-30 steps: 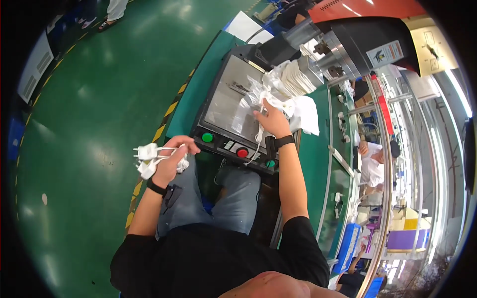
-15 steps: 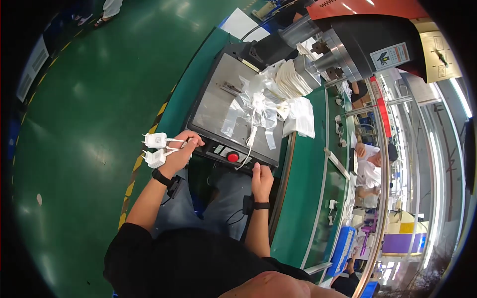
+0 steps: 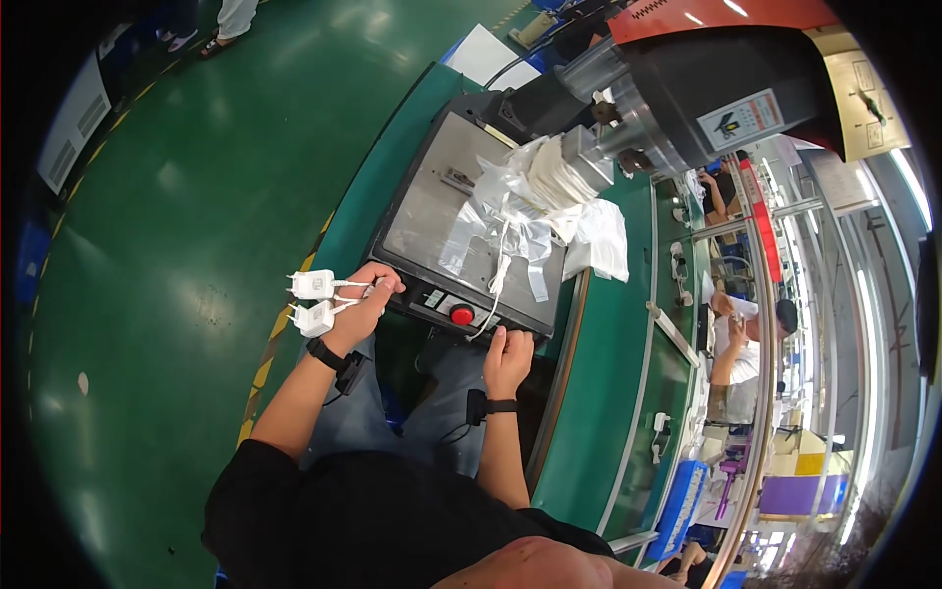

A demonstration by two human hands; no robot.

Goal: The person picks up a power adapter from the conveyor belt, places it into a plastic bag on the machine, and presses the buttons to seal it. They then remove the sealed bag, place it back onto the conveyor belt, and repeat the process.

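Note:
My left hand (image 3: 363, 306) is closed around the thin white cords of two white plug adapters (image 3: 313, 285), which hang out to its left with their prongs pointing left. It rests by the front left corner of a black press machine with a grey metal plate (image 3: 422, 221). My right hand (image 3: 508, 361), fingers curled together, lies against the machine's front right edge; what its fingertips touch is hidden. A red button (image 3: 461, 314) sits between the hands. On the plate, clear plastic film (image 3: 498, 216) and a white cord (image 3: 499, 280) lie beneath the press head (image 3: 638, 137).
A white plastic bag (image 3: 599, 240) lies right of the plate. Beyond it runs a green conveyor (image 3: 599, 393) carrying several white adapters (image 3: 660, 437) and a blue tray (image 3: 677, 510). A co-worker (image 3: 741, 344) sits across. Green floor lies left, with yellow-black tape (image 3: 260, 373).
The press head has come down and left toward the plate. My right hand has slid slightly left along the machine's front edge. My left hand still holds the cords. The co-worker's arms have risen.

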